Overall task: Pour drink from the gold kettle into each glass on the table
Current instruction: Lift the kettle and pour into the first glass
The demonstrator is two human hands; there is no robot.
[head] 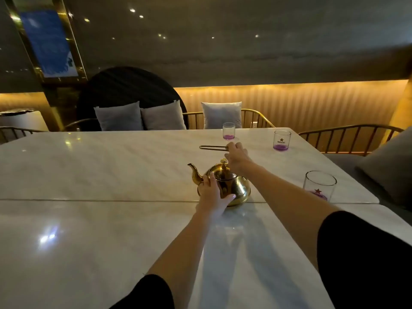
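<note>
The gold kettle (234,186) stands near the middle of the white marble table (100,170), its spout pointing left. My left hand (213,197) is cupped against the kettle's near left side. My right hand (237,158) reaches over the lid knob, and its fingertips pinch the right end of the thin gold loop handle (211,148) above the kettle. Three clear glasses with purple bases stand to the right: one at the far edge (229,130), one at the far right corner (282,140), and one close by on the right (320,185).
A seam (89,200) runs across the table just in front of the kettle. Behind the far edge are grey cushions (220,115) and gold-railed seating (347,139). A grey cushion (388,166) lies beyond the table's right edge.
</note>
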